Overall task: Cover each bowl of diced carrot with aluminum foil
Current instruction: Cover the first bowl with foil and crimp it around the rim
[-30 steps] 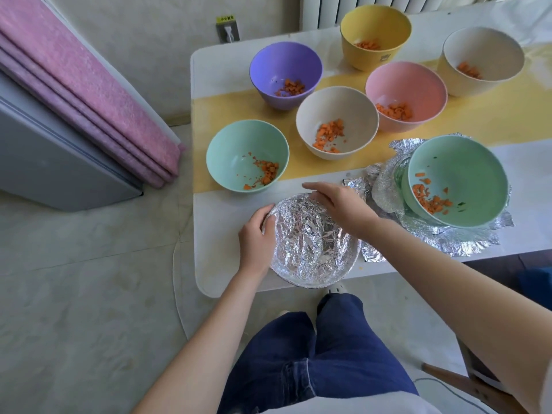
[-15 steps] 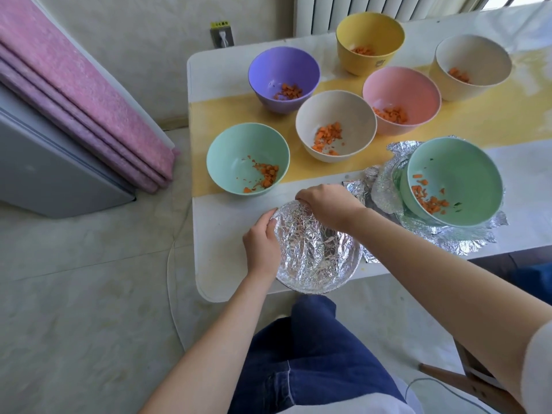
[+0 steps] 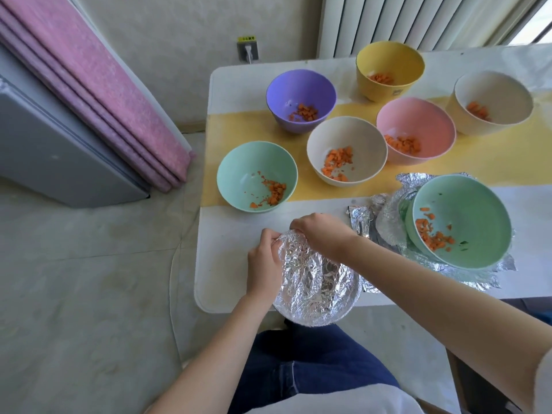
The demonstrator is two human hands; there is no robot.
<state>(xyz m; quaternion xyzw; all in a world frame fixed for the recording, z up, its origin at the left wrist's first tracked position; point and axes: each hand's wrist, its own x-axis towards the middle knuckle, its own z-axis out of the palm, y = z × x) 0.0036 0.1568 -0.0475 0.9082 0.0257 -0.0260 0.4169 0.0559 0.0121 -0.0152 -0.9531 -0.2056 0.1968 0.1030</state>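
The left hand (image 3: 264,264) and right hand (image 3: 324,234) both pinch the crumpled aluminum foil (image 3: 298,249) at the far rim of the wrapped bowl (image 3: 316,294), at the worktop (image 3: 227,279) edge; 7 carrot bowls (image 3: 346,130) stand uncovered.

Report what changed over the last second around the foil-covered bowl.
The left hand slid along the rim of the foil-covered bowl toward its far side. The right hand, its fingers straighter before, curled them onto the far rim. Both now pinch the rim there, close together. The bowl stayed at the near edge of the table. The seven other bowls remain uncovered, and the green bowl remains on the loose foil.
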